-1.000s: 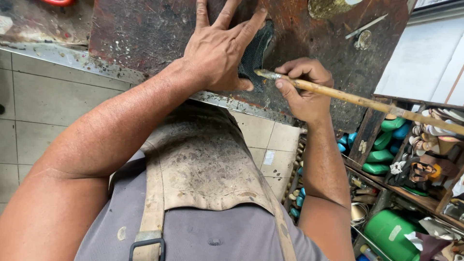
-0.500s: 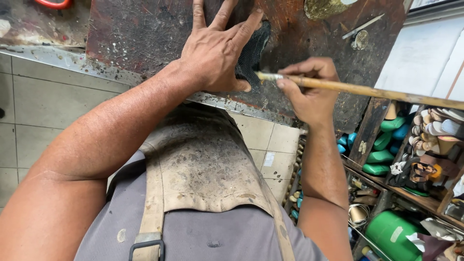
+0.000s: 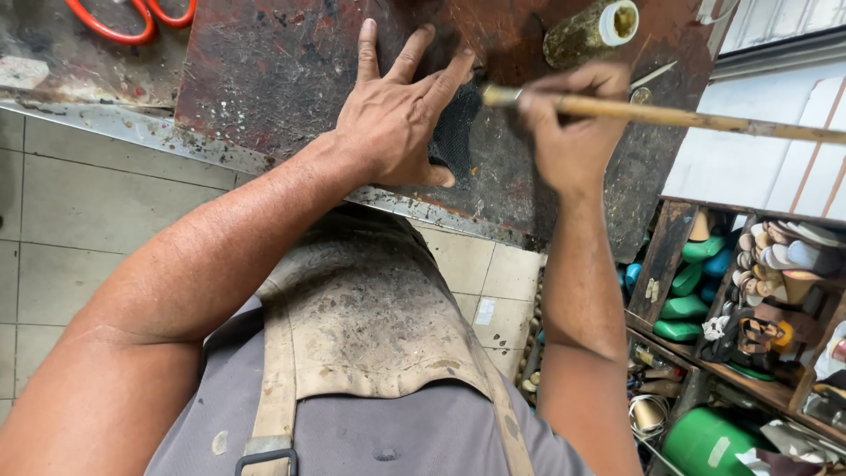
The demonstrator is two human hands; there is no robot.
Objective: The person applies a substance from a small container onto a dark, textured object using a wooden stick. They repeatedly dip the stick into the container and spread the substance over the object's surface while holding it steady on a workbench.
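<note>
My left hand lies flat with fingers spread on a stained brown work board, pinning a small black piece of material under the thumb and forefinger. My right hand grips a long wooden-handled brush, whose handle runs off to the right. The brush's tip rests at the black piece's upper edge, beside my left forefinger.
A glue-crusted jar stands open at the board's far right. Red-handled scissors lie top left on a metal bench. A wooden shelf of shoe parts and green lasts sits low on the right. A tan apron covers my lap above a tiled floor.
The view has shifted so the jar and scissors show. My right hand has lifted the brush from the black piece's lower side to its upper edge. The left hand stays pressed down.
</note>
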